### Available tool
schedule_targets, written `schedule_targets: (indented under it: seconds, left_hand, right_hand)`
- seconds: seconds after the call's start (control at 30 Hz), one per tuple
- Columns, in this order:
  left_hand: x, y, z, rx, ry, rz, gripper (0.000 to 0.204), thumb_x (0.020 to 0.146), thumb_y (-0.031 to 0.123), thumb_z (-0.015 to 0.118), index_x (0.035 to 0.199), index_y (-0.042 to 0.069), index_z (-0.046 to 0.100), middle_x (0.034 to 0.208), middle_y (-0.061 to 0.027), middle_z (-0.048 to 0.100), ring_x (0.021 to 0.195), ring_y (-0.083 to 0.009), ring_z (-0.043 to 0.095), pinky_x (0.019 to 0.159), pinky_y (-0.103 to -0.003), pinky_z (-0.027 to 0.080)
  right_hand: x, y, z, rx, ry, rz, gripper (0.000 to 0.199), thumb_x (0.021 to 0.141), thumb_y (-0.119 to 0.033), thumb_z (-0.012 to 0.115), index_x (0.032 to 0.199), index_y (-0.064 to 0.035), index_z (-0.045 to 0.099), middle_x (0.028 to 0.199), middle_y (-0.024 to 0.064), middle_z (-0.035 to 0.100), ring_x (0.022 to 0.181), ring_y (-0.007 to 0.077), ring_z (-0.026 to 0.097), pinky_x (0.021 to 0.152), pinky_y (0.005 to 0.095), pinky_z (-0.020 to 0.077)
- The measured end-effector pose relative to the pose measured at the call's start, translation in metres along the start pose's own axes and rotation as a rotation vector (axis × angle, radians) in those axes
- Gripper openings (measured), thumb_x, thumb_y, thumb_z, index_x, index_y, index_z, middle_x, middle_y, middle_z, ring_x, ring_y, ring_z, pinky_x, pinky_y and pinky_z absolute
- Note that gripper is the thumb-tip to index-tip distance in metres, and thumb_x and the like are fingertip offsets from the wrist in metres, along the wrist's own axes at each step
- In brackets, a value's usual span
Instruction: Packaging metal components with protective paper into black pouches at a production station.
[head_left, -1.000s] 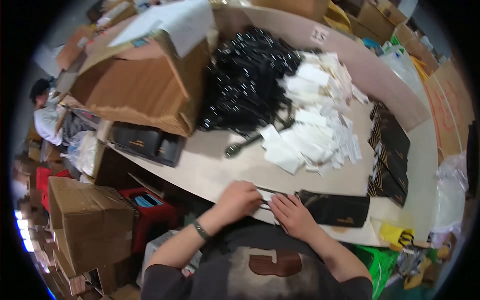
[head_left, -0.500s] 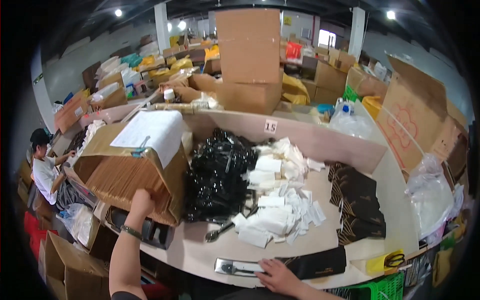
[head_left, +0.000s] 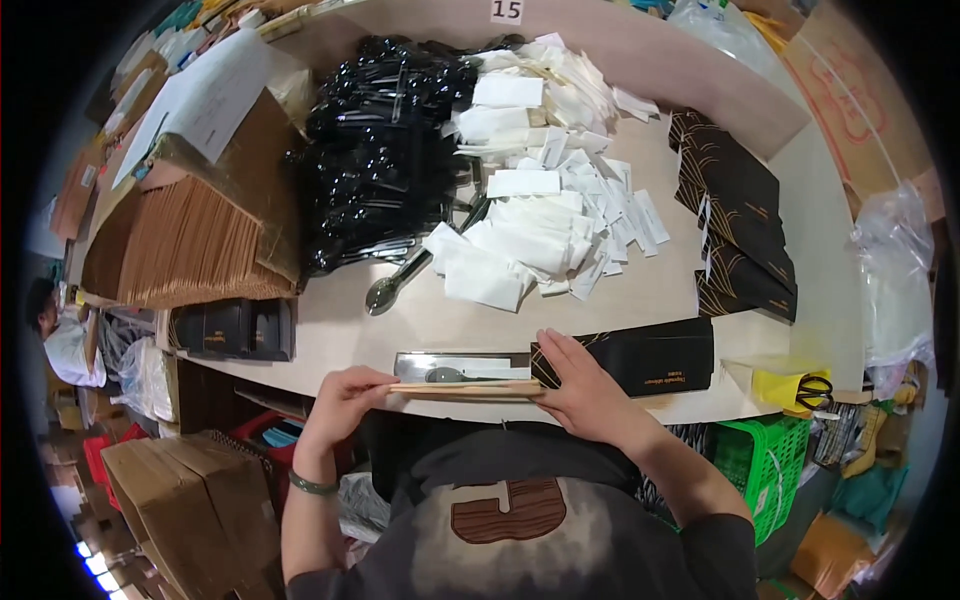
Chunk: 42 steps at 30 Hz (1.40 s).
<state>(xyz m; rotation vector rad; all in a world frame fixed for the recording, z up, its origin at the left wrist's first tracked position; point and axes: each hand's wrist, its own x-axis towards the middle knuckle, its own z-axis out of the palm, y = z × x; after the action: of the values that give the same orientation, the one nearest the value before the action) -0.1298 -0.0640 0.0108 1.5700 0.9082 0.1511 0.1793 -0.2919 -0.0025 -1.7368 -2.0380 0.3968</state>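
Observation:
My left hand [head_left: 350,398] pinches the left end of thin wooden chopsticks [head_left: 455,388], level along the table's front edge. Their right ends reach my right hand [head_left: 578,388], which lies with fingers stretched over the left end of a black printed sleeve [head_left: 640,360]. Just behind the chopsticks sits a narrow silver-grey strip [head_left: 412,366], bearing a dark plastic spoon [head_left: 445,375] and a white packet [head_left: 490,364]. Whether the strip runs into the sleeve is hidden by my right hand.
Behind my hands lie heaps of black plastic cutlery [head_left: 385,160] and white packets [head_left: 520,245]. A carton [head_left: 275,200] of tightly packed brown strips stands left; more black sleeves [head_left: 740,220] lie right. A yellow holder with scissors [head_left: 815,390] hangs at the right edge, near a green crate [head_left: 775,470].
My left hand has moved from the carton to the front edge and now holds chopsticks. My right hand has shifted onto the sleeve's left end. The view has tilted downward.

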Motion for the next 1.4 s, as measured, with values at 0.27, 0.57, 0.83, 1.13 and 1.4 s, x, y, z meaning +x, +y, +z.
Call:
schedule_targets:
  seconds: [0.27, 0.57, 0.83, 1.13, 1.4]
  left_hand:
    - [0.022, 0.031, 0.08, 0.569, 0.182, 0.205, 0.029, 0.083, 0.019, 0.08, 0.093, -0.003, 0.065, 0.087, -0.0153, 0.067, 0.078, -0.0274, 0.069, 0.072, -0.035, 0.056]
    - [0.027, 0.044, 0.145, 0.166, -0.089, 0.332, 0.057, 0.08, 0.016, 0.081, 0.128, 0.001, 0.054, 0.119, -0.0172, 0.057, 0.107, -0.0329, 0.06, 0.094, -0.041, 0.051]
    - [0.024, 0.057, 0.111, 1.055, 0.117, 0.755, 0.072, 0.068, 0.035, 0.086, 0.125, 0.003, 0.055, 0.106, -0.0151, 0.059, 0.093, -0.0313, 0.062, 0.08, -0.037, 0.053]
    - [0.02, 0.045, 0.113, 0.165, -0.249, -0.069, 0.049, 0.077, 0.016, 0.081, 0.114, 0.0, 0.055, 0.1, -0.0074, 0.061, 0.091, -0.017, 0.06, 0.078, -0.031, 0.05]
    - [0.026, 0.046, 0.143, 0.149, -0.251, 0.198, 0.036, 0.076, 0.012, 0.072, 0.108, 0.0, 0.058, 0.088, -0.0121, 0.062, 0.083, -0.023, 0.061, 0.078, -0.037, 0.051]
  right_hand:
    - [0.019, -0.02, 0.016, 0.01, 0.094, -0.106, 0.05, 0.08, -0.019, 0.077, 0.128, -0.014, 0.063, 0.141, 0.0274, 0.048, 0.128, 0.0443, 0.049, 0.106, 0.0497, 0.0422]
    - [0.022, -0.006, 0.009, -0.021, 0.054, -0.017, 0.046, 0.07, -0.02, 0.082, 0.105, -0.0015, 0.059, 0.138, 0.0255, 0.052, 0.128, 0.0426, 0.05, 0.103, 0.0501, 0.0439]
    - [0.032, -0.008, -0.018, 0.052, -0.02, -0.209, 0.027, 0.077, -0.018, 0.073, 0.103, -0.0126, 0.066, 0.104, 0.0142, 0.058, 0.095, 0.0317, 0.06, 0.082, 0.0438, 0.0496]
    - [-0.036, 0.065, -0.09, -0.097, 0.033, 0.098, 0.04, 0.069, -0.029, 0.084, 0.096, -0.0057, 0.067, 0.132, 0.0221, 0.055, 0.126, 0.0436, 0.048, 0.103, 0.0498, 0.0411]
    - [0.004, 0.008, -0.026, -0.198, -0.12, 0.177, 0.043, 0.082, -0.046, 0.074, 0.091, -0.0052, 0.064, 0.117, 0.0177, 0.061, 0.109, 0.0386, 0.058, 0.092, 0.0479, 0.0471]
